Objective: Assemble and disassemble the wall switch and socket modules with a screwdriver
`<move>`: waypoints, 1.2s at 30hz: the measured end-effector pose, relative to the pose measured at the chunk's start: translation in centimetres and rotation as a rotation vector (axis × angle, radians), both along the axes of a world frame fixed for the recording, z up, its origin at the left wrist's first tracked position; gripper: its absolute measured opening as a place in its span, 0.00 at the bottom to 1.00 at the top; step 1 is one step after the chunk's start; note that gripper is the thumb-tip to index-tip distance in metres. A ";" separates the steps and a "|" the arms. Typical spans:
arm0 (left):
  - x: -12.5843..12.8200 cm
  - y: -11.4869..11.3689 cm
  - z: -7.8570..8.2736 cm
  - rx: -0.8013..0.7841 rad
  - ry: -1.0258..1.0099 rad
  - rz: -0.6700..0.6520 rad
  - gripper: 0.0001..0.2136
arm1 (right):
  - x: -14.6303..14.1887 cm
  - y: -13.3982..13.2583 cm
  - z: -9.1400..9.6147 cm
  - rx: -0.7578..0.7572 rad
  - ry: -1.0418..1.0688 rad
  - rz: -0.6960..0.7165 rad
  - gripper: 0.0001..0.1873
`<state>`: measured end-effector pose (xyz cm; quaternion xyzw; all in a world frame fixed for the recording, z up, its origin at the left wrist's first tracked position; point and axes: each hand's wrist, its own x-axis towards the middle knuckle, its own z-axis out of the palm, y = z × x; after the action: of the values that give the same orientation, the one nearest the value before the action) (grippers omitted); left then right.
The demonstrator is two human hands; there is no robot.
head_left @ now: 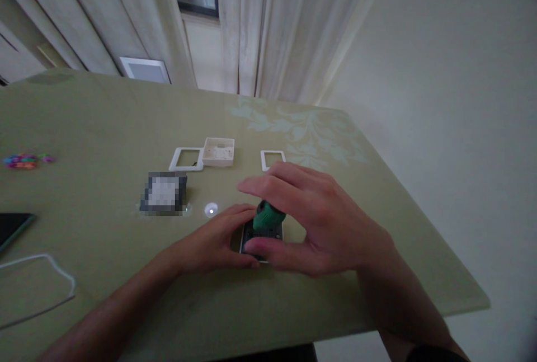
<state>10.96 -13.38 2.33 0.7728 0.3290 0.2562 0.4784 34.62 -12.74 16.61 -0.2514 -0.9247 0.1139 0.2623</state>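
Observation:
In the head view, a small square device [273, 233] with a dark circuit board and white rim lies flat on the table. My left hand [216, 241] grips its left side, with thumb and fingers at the edges. My right hand [312, 219] curls around a screwdriver [268, 216] with a thick green handle, which stands over the board. The index finger reaches past the handle's top, and the thumb is low in front of the board. The screwdriver's tip is hidden.
Behind my hands lie a white frame [176, 159], an open white box [218, 161] and a smaller white frame [263, 160]. To the left are a blurred dark square [163, 193], a small shiny disc [211, 209], a white cable [50, 257], a dark tablet-like object [12, 229] and colourful bits [23, 161].

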 end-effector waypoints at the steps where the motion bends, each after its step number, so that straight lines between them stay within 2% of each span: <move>1: 0.0 0.0 -0.1 0.019 0.007 -0.010 0.30 | 0.0 0.1 -0.1 0.036 0.008 -0.044 0.16; 3: -0.2 0.0 -0.3 0.067 0.024 -0.027 0.34 | -0.1 0.2 -0.2 0.062 0.021 -0.087 0.13; 5: -0.4 0.1 -0.2 0.102 -0.007 -0.013 0.39 | 0.0 0.2 -0.1 0.009 0.025 -0.025 0.16; 6: -0.6 0.1 0.0 0.108 -0.031 0.000 0.38 | -0.1 0.2 -0.1 -0.021 0.030 0.026 0.19; 8: -1.0 0.1 0.6 0.105 -0.086 0.037 0.29 | -0.2 0.2 -0.1 -0.063 0.048 0.096 0.23; 10: -1.2 0.1 1.3 0.107 -0.140 0.082 0.17 | -0.4 0.3 -0.2 -0.059 0.081 0.099 0.21; 13: -1.1 0.1 1.9 0.132 -0.187 0.118 0.09 | -1.0 0.4 -0.6 -0.038 0.138 0.084 0.20; 18: 0.1 0.2 1.8 0.075 -0.233 0.112 0.11 | -1.4 0.7 -1.1 -0.058 0.174 0.081 0.22; 23: 0.7 0.4 1.6 0.056 -0.205 0.257 0.07 | -1.5 0.7 -1.4 -0.085 0.244 0.078 0.26; 28: 0.2 0.5 1.4 0.058 -0.239 0.140 0.05 | -1.6 0.6 -1.6 -0.084 0.270 0.057 0.25; 33: 0.3 0.6 1.5 0.050 -0.239 0.221 0.04 | -1.8 0.6 -1.5 -0.072 0.305 0.084 0.23; 36: 0.1 0.6 1.4 0.020 -0.268 0.163 0.08 | -1.8 0.7 -1.5 -0.042 0.318 0.097 0.23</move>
<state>11.09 -12.78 3.70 0.7071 0.3213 0.3982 0.4880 32.84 -12.00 15.11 -0.1905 -0.8801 0.1839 0.3942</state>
